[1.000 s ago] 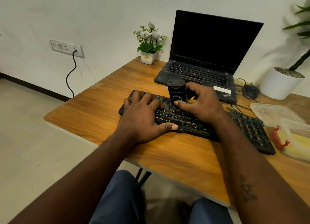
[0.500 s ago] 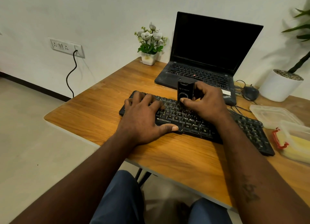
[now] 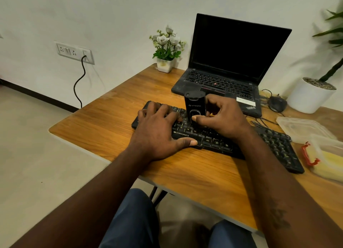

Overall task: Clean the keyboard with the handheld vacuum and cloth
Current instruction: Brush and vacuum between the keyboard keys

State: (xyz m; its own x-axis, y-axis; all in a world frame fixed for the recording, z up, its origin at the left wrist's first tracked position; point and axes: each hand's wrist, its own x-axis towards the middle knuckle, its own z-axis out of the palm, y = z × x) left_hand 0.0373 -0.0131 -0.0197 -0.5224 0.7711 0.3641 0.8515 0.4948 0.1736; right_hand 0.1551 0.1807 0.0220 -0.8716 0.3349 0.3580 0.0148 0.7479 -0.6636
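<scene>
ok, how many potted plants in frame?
2. A small flower pot stands at the desk's far corner, left of the laptop. A large white pot stands at the far right, its leaves cut off by the frame edge. More may sit out of view.

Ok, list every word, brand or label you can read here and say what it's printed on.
"ZEBRONICS": front edge of the black keyboard, beside the left hand.
"Alt": one of the keyboard's bottom-row keys.
"ThinkPad": corner of the laptop palm rest, tilted.
Brand mark on the handheld vacuum in the right hand: too blurred to read.
White sticker on the laptop: print too small.
Other key legends: mostly too small.
</scene>
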